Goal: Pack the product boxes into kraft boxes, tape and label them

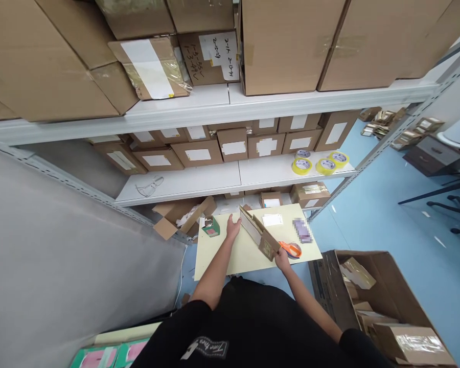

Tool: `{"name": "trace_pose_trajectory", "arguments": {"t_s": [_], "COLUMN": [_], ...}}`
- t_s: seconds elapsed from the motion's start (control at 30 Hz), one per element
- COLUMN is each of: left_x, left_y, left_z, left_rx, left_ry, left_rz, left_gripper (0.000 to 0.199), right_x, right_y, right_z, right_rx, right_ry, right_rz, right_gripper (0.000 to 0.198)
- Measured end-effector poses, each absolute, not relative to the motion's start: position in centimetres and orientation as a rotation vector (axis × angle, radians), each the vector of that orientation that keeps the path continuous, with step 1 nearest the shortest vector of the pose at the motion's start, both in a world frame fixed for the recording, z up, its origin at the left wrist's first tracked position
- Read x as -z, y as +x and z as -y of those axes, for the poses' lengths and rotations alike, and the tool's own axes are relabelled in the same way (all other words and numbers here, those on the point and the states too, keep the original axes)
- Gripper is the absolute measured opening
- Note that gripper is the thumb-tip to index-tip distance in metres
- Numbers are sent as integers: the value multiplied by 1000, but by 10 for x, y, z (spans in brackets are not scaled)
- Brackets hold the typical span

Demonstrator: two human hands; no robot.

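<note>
A flat cardboard box point(266, 239) with a white label on its side is tilted above the pale yellow tabletop point(222, 260). My right hand point(282, 259) grips its near right corner. My left hand point(233, 228) is at the box's far left end, thumb and fingers apart, its fingertips close against the edge; whether they touch is hard to tell. Left of that hand stands a small green box point(210, 226). An orange tape dispenser point(290, 249) lies beside my right hand. White paper labels point(272, 220) and a blurred purple item point(302, 230) lie farther right.
An open carton point(184, 214) stands behind the table's left side. Shelves ahead carry labelled boxes point(197, 153), glasses point(150, 186) and yellow tape rolls point(302, 165). A large carton point(383, 276) holding packages is on the floor at right. A grey wall point(80, 245) borders the left.
</note>
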State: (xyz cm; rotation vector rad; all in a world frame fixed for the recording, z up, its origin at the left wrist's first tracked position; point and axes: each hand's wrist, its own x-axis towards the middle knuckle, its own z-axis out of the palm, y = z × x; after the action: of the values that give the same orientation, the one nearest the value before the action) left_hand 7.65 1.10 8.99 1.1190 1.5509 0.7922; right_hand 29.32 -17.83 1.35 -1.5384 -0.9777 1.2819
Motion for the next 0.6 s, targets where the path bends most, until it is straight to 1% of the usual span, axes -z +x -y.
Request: {"name": "trace_pose_trajectory", "arguments": {"t_s": [0.1,0.17,0.27,0.4,0.47,0.6], "left_x": [-89,-85,-79,-72,-68,-58], "left_y": [72,71,65,43,28,7], "left_z": [-38,-44,-42,-23,-7,36], "left_rx": [-762,-743,-733,-734,-762,-851], "left_ry": [1143,1164,1183,1168,1168,1125], "left_rz": [-1464,-1411,-1410,-1487,-1519,-1578], "left_gripper": [76,71,66,68,67,61], "right_x": [-10,-7,-3,-3,-5,-15], "right_y": [293,291,289,290,290,283], "right_z": [180,180,179,172,163,136], "right_rx": [-1141,-1135,-1134,-1166,-1213,-1245], "right_ry": [-1634,-1662,-1635,-1623,-1629,-1655], "right_rz": [923,919,847,677,631,623], "right_gripper": [30,30,47,75,82,85]}}
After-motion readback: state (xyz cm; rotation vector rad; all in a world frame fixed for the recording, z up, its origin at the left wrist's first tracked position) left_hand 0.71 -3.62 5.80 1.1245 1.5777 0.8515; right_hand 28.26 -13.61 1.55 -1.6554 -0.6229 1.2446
